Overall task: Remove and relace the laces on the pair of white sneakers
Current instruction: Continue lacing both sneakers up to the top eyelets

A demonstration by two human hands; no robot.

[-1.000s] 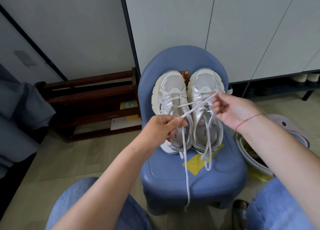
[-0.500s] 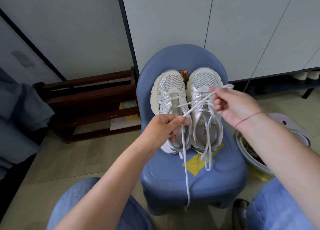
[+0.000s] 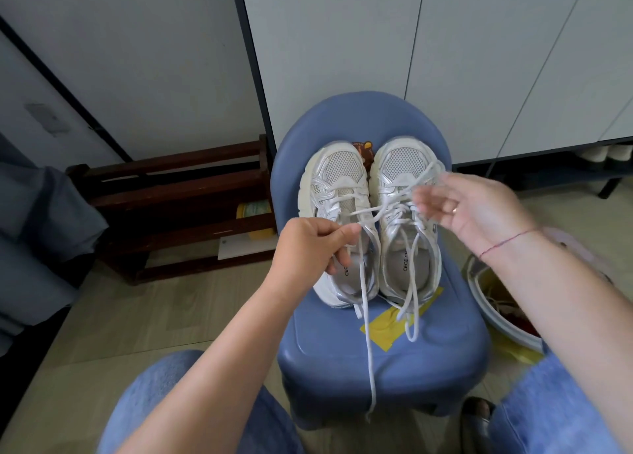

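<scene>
Right hand (image 3: 472,210) swung outward, fingers spread, blurred; left hand (image 3: 308,248) pinches lace (image 3: 367,333) taut, likely drawing it from eyelets of right sneaker (image 3: 407,186).

White sneakers (image 3: 371,220), blue chair (image 3: 383,357)

The left sneaker (image 3: 337,193) and right sneaker (image 3: 406,166) are sitting side by side on the chair (image 3: 329,361) seat; a cabinet (image 3: 342,42) is standing behind it, a rack (image 3: 171,193) to its left, a basin (image 3: 503,327) to its right; the left hand (image 3: 308,248) is pinching a lace (image 3: 369,351) before the left sneaker; the right hand (image 3: 476,207) is hovering over the right sneaker.
</scene>
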